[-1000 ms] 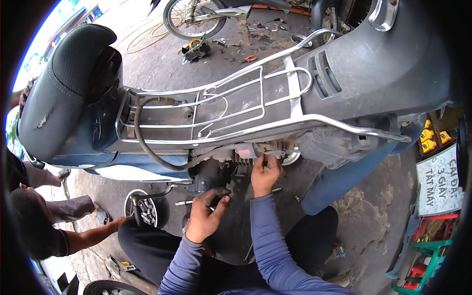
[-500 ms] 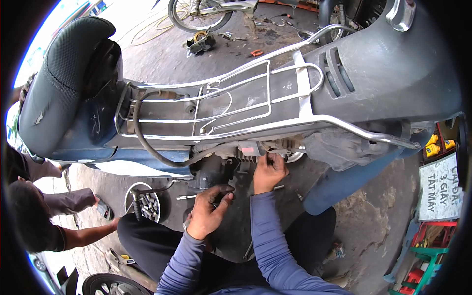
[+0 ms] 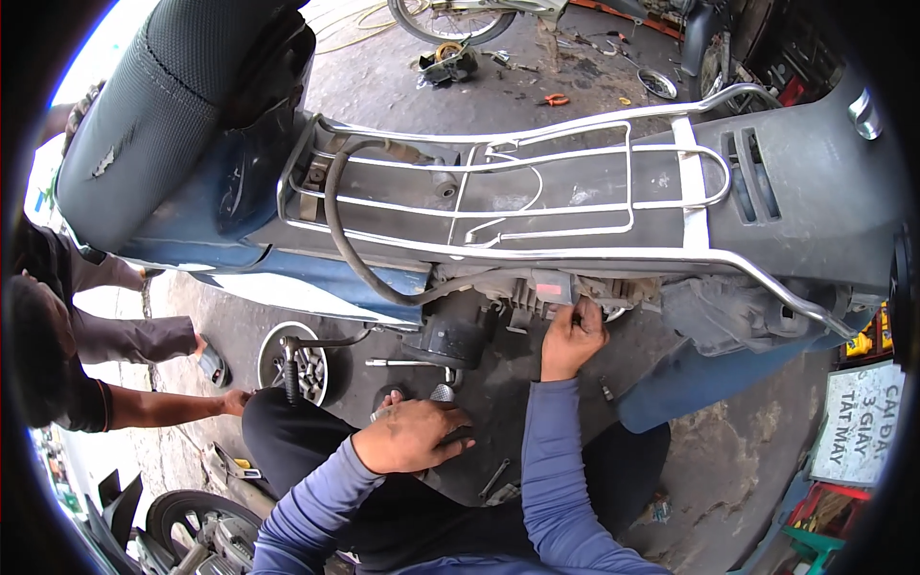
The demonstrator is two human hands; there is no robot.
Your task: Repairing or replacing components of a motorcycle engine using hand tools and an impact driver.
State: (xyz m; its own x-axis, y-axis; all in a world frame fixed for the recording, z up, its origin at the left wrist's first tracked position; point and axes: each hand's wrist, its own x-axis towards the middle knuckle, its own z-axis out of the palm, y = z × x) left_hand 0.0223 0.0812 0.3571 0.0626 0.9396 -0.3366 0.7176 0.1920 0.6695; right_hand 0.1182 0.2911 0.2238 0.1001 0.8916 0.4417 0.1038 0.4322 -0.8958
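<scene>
A scooter (image 3: 594,182) with a silver metal rack (image 3: 695,182) stretches across the view in front of me. Its engine (image 3: 522,292) shows below the body panel. My right hand (image 3: 575,340) is closed, fingertips pinched against the engine's underside; whatever they grip is hidden. Lower and to the left, my left hand (image 3: 412,436) hovers over my lap, back upward, thumb and forefinger apart, with nothing visible in it. A knurled grey metal piece (image 3: 442,393) shows just beyond its knuckles. A black hose (image 3: 345,259) loops down from the rack toward the engine.
A white bucket (image 3: 271,359) of metal sockets stands left, near a kick lever (image 3: 326,340). A metal wrench (image 3: 402,363) lies under the engine. At left another person's hand (image 3: 233,402) is beside my knee. Orange-handled pliers (image 3: 553,100) lie on the far floor; a white sign (image 3: 851,422) stands right.
My left hand has dropped away from the engine, and its pinch has loosened. My right hand stays at the engine. The whole view has shifted, with the scooter now further right.
</scene>
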